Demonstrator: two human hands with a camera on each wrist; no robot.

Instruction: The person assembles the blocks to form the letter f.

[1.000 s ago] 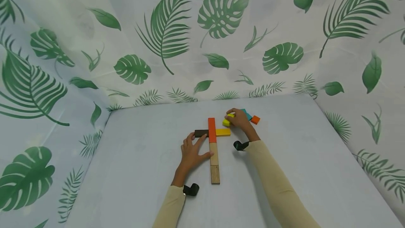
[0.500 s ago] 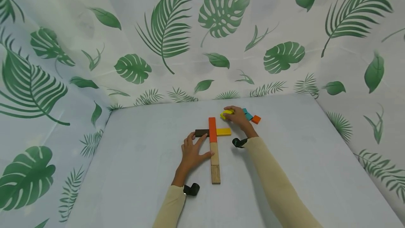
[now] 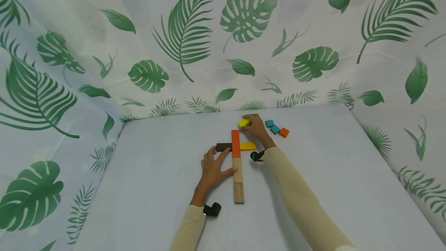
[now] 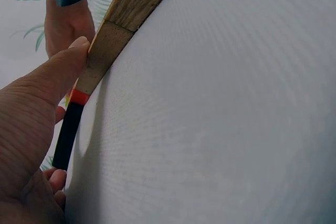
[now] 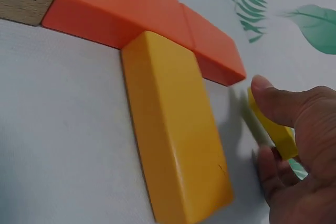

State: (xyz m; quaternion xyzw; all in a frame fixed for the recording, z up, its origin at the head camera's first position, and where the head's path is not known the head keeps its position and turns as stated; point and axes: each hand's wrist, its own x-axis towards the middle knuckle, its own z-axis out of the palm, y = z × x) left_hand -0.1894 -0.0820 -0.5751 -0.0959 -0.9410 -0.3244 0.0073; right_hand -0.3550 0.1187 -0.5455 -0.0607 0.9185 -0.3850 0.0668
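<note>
My right hand [image 3: 256, 127] pinches a bright yellow block [image 3: 244, 122] between thumb and fingers, just beyond the far end of a cross laid from blocks. Two red-orange blocks [image 5: 126, 9] end to end form the cross's upper stem, with wooden blocks [image 3: 237, 170] in line below. A black block [image 3: 224, 147] makes the left arm, an amber-yellow block [image 5: 176, 129] the right one. With fingers spread, my left hand [image 3: 210, 171] lies beside the cross. Its thumb touches a wooden block [image 4: 102, 51], and its other fingers are at the black block.
Right of my right hand, two small teal blocks [image 3: 275, 129] and an orange block [image 3: 284, 132] lie on the white tabletop [image 3: 156, 181]. Leaf-printed cloth [image 3: 195, 49] stands behind the table and along both sides.
My right hand has moved left and away from me with the yellow block, from near the teal blocks to the cross's far end. My left hand has stayed in place.
</note>
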